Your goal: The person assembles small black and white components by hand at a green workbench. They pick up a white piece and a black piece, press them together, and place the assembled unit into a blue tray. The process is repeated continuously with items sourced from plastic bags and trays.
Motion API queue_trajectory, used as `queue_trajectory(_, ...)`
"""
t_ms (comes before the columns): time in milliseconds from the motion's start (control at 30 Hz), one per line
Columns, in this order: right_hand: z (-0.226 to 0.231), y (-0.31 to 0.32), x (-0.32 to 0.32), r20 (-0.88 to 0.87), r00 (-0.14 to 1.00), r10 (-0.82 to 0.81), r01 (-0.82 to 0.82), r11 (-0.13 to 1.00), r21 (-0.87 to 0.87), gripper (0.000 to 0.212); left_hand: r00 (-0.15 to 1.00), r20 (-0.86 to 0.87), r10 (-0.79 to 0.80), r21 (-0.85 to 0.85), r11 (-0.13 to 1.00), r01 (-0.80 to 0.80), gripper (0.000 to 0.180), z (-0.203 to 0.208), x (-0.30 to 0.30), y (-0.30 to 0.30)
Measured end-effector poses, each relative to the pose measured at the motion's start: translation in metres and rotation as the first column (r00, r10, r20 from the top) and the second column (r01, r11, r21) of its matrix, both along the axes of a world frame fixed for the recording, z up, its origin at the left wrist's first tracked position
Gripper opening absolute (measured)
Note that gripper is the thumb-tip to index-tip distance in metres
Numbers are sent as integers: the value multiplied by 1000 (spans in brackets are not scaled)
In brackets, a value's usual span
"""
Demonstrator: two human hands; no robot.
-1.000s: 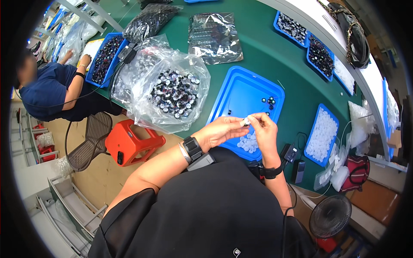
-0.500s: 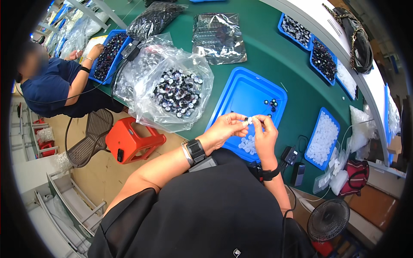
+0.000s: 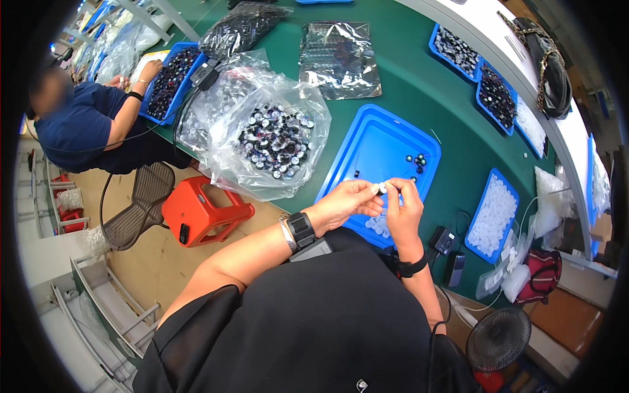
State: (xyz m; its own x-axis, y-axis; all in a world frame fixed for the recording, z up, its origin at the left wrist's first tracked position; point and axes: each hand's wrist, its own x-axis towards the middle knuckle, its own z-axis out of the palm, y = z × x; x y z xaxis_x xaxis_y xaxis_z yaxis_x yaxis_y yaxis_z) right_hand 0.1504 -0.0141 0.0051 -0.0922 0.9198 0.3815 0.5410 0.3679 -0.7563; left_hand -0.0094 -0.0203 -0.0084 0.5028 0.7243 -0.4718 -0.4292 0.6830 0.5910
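Note:
My left hand (image 3: 348,203) and my right hand (image 3: 405,208) meet over the near part of a blue tray (image 3: 341,154). Their fingertips pinch a small white piece (image 3: 382,188) between them; its exact kind is too small to make out. Inside the tray, dark shiny beads (image 3: 419,160) lie toward the right side. A small black piece (image 3: 356,174) rests just beyond my left fingers. Several translucent white pieces (image 3: 377,226) sit in the near end, partly hidden by my hands.
Left of the tray stands an open plastic bag of dark and clear beads (image 3: 275,141). On the right is a blue tray of white pieces (image 3: 491,216), near a black adapter (image 3: 443,240). A co-worker (image 3: 85,121) sits far left by a bead tray (image 3: 171,82). A red stool (image 3: 203,213) stands below.
My left fingers have shifted lower and curled more, and the white piece is now seen more plainly. The small black piece in the tray has come into sight. The whole view has moved slightly.

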Motion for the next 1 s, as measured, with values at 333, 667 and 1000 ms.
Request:
queue_trajectory(333, -26, 0, 9, -649, 745, -154, -272, 818, -506, 8, 969, -233, 83, 187, 982, -39, 26, 12, 4, 1)
queue_trajectory(667, -24, 0, 10, -748, 605, -274, -439, 669, -600, 13, 956, -273, 109, 241, 970, -42, 19, 3, 7, 0)
queue_trajectory(1000, -24, -2, 13, -710, 610, -352, -500, 524, -689, 11, 923, -375, 92, 350, 935, 49, 17, 2, 7, -2)
